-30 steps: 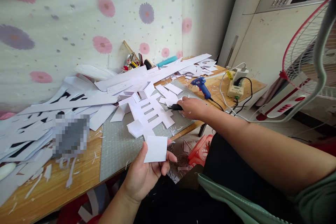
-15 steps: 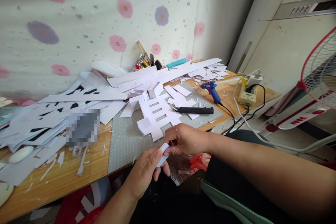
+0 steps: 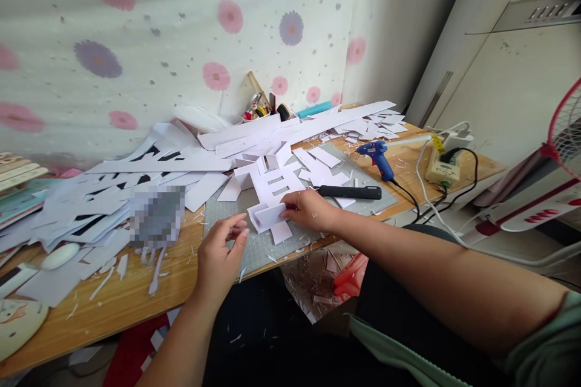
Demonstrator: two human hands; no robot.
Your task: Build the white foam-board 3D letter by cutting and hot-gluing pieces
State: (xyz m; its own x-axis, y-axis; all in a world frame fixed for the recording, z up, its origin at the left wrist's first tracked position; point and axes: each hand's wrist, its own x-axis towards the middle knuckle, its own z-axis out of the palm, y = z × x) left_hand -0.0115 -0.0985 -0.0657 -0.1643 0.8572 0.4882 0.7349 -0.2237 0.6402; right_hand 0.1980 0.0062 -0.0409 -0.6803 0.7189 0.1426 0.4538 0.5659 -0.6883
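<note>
head view: the right hand (image 3: 311, 210) pinches a small card (image 3: 270, 216) by one end, over the cut-out (image 3: 295, 183) on the mat (image 3: 258, 251); the left hand (image 3: 222, 249), loosely curled, visibly holds nothing, just beside. gripped one-sidedly, the card could skew or bend; the cutter (image 3: 351, 192), near the right hand, might nick it if brushed. red marks on the fan base (image 3: 540, 211) are unreadable.

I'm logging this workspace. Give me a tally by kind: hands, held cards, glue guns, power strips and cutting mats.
Hands: 2 (left hand, right hand)
Held card: 1
Glue gun: 1
Power strip: 1
Cutting mat: 1
Total: 6
</note>
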